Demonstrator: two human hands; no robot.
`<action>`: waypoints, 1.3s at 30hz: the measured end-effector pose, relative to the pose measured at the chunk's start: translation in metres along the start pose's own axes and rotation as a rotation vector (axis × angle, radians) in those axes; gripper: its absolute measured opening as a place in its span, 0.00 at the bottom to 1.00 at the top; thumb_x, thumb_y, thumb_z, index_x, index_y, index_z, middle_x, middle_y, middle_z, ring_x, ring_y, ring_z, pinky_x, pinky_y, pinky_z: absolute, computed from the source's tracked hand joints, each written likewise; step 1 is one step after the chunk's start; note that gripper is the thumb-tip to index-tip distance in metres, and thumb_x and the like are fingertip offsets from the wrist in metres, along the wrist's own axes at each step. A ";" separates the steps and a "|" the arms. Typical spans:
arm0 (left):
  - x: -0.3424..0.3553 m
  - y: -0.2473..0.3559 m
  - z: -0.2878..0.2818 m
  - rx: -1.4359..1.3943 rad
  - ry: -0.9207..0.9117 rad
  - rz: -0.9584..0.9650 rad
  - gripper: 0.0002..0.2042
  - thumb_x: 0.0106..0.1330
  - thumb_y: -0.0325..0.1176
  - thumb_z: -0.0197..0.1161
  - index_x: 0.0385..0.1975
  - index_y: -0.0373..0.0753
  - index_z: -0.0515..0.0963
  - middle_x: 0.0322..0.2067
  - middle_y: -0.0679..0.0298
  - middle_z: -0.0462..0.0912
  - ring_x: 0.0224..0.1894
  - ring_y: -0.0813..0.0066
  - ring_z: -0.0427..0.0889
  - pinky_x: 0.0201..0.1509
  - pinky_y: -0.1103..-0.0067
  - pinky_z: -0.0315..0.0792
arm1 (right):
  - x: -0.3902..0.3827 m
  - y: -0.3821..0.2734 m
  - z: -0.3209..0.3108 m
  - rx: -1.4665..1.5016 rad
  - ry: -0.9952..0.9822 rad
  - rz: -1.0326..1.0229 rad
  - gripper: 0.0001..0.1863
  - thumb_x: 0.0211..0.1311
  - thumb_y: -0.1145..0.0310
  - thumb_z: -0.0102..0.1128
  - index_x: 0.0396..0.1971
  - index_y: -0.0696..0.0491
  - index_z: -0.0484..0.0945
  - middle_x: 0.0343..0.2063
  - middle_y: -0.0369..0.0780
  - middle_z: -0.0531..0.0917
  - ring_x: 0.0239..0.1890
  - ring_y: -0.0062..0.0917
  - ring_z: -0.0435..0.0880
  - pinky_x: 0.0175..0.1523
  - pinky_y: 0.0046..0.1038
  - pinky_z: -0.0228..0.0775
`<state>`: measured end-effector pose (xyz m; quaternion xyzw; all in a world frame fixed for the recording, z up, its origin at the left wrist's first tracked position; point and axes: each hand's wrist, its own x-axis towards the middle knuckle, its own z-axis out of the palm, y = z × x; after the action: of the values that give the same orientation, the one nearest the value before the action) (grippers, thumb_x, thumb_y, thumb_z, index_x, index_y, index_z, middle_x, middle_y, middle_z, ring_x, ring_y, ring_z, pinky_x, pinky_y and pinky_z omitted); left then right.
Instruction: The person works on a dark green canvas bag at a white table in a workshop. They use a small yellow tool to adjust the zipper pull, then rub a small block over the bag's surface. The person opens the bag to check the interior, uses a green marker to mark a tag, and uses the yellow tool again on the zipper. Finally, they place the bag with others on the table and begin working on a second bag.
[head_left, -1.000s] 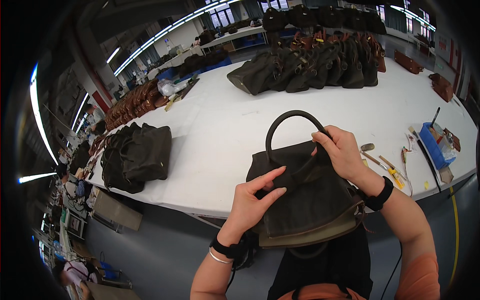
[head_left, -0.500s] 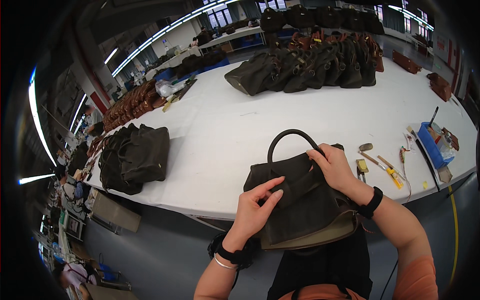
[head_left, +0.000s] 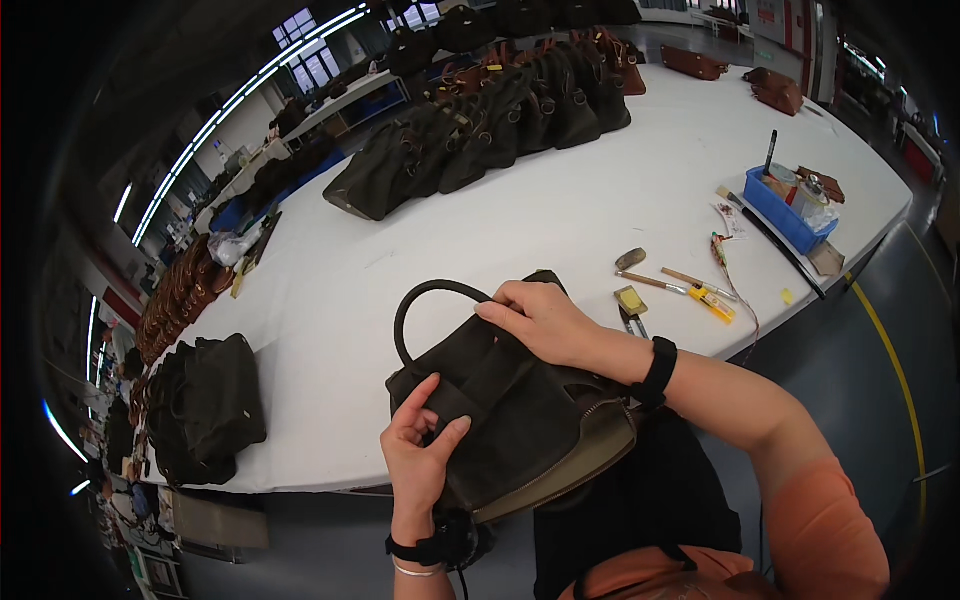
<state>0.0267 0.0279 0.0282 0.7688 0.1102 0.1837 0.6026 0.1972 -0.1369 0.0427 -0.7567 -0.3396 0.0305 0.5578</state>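
A dark olive handbag (head_left: 520, 430) with a zipped opening lies at the white table's near edge, partly overhanging it. Its rolled handle arches up toward the table. My left hand (head_left: 420, 450) pinches the bag at the left handle's flat base, forefinger and thumb on the material. My right hand (head_left: 540, 325) is closed on the bag by the right end of the handle, thumb across the handle's lower part. The underside of the bag and the tips of some fingers are hidden.
The white table (head_left: 330, 300) bears rows of dark bags (head_left: 480, 130), another dark pile (head_left: 205, 405), brown bags (head_left: 185, 295), brown pouches (head_left: 775, 90), a blue bin (head_left: 795, 210), brushes, a hammer (head_left: 640, 280) and a yellow cutter (head_left: 710, 305). Workstations with people line the far left.
The view has swung to the right, so the table's contents sit further left and more tools and floor show at right. Both hands keep hold of the bag, which sits slightly lower.
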 end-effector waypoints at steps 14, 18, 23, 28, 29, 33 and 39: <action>0.003 -0.005 0.002 -0.142 0.012 -0.016 0.29 0.52 0.18 0.71 0.58 0.35 0.75 0.25 0.76 0.71 0.29 0.90 0.70 0.37 0.90 0.68 | -0.040 0.063 -0.121 -0.705 0.101 0.295 0.13 0.59 0.65 0.63 0.31 0.62 0.79 0.27 0.44 0.83 0.29 0.29 0.83 0.35 0.29 0.74; 0.003 -0.006 0.000 -0.178 -0.045 -0.010 0.30 0.53 0.17 0.71 0.59 0.35 0.73 0.27 0.75 0.74 0.31 0.88 0.74 0.39 0.89 0.70 | -0.050 0.063 -0.107 -0.812 0.039 0.426 0.14 0.53 0.65 0.69 0.31 0.61 0.79 0.26 0.43 0.82 0.28 0.29 0.81 0.37 0.28 0.73; 0.003 -0.008 -0.001 -0.220 -0.107 -0.016 0.33 0.53 0.17 0.71 0.62 0.35 0.69 0.30 0.74 0.77 0.33 0.88 0.74 0.43 0.89 0.69 | -0.039 0.080 -0.114 -0.636 -0.010 0.386 0.15 0.49 0.67 0.71 0.31 0.59 0.76 0.26 0.44 0.83 0.32 0.34 0.83 0.40 0.32 0.74; 0.003 -0.012 -0.003 -0.162 -0.121 -0.006 0.33 0.52 0.17 0.70 0.62 0.36 0.69 0.28 0.76 0.79 0.33 0.91 0.74 0.39 0.90 0.67 | -0.026 0.022 -0.115 -0.443 0.080 0.268 0.09 0.54 0.74 0.66 0.29 0.60 0.75 0.23 0.39 0.82 0.25 0.22 0.80 0.35 0.24 0.73; 0.002 -0.012 -0.003 -0.162 -0.120 -0.023 0.33 0.53 0.17 0.70 0.62 0.36 0.69 0.27 0.76 0.77 0.32 0.91 0.72 0.40 0.90 0.67 | -0.026 0.001 -0.112 -0.391 0.077 0.179 0.07 0.55 0.75 0.65 0.29 0.60 0.75 0.22 0.38 0.81 0.25 0.18 0.79 0.33 0.22 0.72; 0.000 -0.011 -0.010 -0.204 -0.120 -0.083 0.32 0.53 0.17 0.69 0.62 0.38 0.70 0.25 0.77 0.73 0.32 0.91 0.68 0.41 0.88 0.65 | -0.023 -0.090 -0.067 -0.129 -0.135 0.154 0.06 0.59 0.75 0.63 0.30 0.59 0.75 0.21 0.36 0.81 0.23 0.14 0.77 0.30 0.18 0.70; 0.005 -0.013 -0.009 -0.209 -0.208 -0.037 0.35 0.51 0.15 0.70 0.63 0.36 0.68 0.33 0.72 0.82 0.35 0.91 0.76 0.44 0.89 0.70 | -0.020 -0.086 -0.001 -0.344 -0.514 -0.236 0.08 0.60 0.76 0.60 0.38 0.62 0.77 0.22 0.44 0.84 0.24 0.28 0.85 0.29 0.25 0.74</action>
<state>0.0281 0.0412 0.0182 0.7147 0.0416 0.1026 0.6907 0.1408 -0.1365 0.1107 -0.7626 -0.5550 0.0979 0.3176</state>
